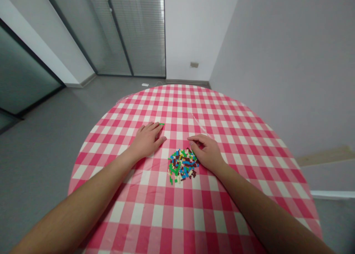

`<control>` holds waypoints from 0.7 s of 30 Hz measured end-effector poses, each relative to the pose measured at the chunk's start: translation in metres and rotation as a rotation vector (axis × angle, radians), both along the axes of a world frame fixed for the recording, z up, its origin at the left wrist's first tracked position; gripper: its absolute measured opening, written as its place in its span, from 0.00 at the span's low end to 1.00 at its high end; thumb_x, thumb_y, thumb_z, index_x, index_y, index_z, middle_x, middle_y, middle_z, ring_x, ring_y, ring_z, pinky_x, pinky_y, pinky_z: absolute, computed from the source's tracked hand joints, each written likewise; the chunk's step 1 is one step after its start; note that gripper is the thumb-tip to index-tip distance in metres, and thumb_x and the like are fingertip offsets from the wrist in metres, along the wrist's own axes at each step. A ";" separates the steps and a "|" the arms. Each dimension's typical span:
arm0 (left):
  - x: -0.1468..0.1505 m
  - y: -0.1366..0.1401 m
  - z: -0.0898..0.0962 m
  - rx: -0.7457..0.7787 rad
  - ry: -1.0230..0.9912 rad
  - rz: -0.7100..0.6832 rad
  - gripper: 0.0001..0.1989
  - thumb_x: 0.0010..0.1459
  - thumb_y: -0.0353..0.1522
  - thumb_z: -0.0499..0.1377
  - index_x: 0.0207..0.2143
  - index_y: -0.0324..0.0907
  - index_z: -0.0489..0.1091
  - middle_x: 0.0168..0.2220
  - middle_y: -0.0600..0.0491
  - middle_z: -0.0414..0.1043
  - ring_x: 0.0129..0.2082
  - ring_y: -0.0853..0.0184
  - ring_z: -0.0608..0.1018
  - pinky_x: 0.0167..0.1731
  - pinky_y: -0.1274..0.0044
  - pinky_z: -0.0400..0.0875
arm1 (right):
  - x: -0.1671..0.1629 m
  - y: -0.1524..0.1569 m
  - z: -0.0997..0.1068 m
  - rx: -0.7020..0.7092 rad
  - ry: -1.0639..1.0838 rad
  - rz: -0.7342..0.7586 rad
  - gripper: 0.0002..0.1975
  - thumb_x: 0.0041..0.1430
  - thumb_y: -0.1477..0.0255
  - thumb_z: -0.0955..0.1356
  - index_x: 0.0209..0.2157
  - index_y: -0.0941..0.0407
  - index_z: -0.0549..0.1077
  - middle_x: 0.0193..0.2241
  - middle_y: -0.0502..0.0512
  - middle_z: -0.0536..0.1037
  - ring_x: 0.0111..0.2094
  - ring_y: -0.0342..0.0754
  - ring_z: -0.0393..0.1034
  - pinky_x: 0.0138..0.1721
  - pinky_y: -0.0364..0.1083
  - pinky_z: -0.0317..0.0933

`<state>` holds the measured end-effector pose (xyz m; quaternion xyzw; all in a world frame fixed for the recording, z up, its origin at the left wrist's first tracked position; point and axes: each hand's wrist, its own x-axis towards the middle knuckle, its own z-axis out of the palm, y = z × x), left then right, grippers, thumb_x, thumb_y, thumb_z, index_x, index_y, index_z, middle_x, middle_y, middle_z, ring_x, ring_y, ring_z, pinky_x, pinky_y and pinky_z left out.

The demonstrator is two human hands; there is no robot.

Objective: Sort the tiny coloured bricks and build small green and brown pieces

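A loose pile of small building bricks point(183, 166), in green, blue, dark brown, white and some yellow, lies on the checked tablecloth between my forearms. My left hand point(147, 140) rests palm down to the left of the pile and beyond it, fingers stretched and thumb apart. Its fingertips are at a small green brick point(161, 124), which they partly cover. My right hand point(207, 150) is at the pile's upper right edge, with its fingers curled and the thumb and index tips close together. Whatever may be between those tips is too small to make out.
A red-and-white checked cloth point(177, 217) covers the round table, with creases in it. Beyond the table are glass partitions with blinds point(141, 32), a pale wall point(283, 61) on the right, a wall socket point(194, 64) and a white power strip point(145, 84) on the floor.
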<state>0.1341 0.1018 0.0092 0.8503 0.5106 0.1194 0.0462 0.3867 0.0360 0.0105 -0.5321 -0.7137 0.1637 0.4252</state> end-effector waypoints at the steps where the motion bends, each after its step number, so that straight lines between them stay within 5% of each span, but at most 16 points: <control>1: 0.000 0.000 0.000 -0.002 0.002 0.000 0.28 0.67 0.46 0.50 0.64 0.42 0.61 0.66 0.44 0.59 0.67 0.48 0.59 0.63 0.54 0.54 | 0.000 0.000 0.000 0.000 0.001 0.002 0.09 0.59 0.71 0.66 0.37 0.54 0.79 0.33 0.55 0.82 0.34 0.50 0.75 0.35 0.48 0.69; 17: 0.000 0.001 -0.001 0.015 -0.056 -0.006 0.27 0.66 0.45 0.52 0.62 0.42 0.63 0.65 0.44 0.61 0.66 0.47 0.60 0.62 0.53 0.55 | 0.000 0.000 -0.001 -0.005 0.002 0.000 0.09 0.59 0.72 0.67 0.37 0.53 0.79 0.34 0.55 0.82 0.34 0.50 0.76 0.35 0.48 0.69; 21: 0.005 -0.006 0.008 0.045 -0.211 -0.130 0.19 0.65 0.38 0.54 0.55 0.43 0.69 0.60 0.45 0.68 0.61 0.55 0.67 0.61 0.59 0.61 | 0.003 0.000 0.000 0.021 -0.013 0.019 0.09 0.60 0.73 0.66 0.38 0.54 0.79 0.34 0.56 0.82 0.35 0.50 0.75 0.37 0.49 0.68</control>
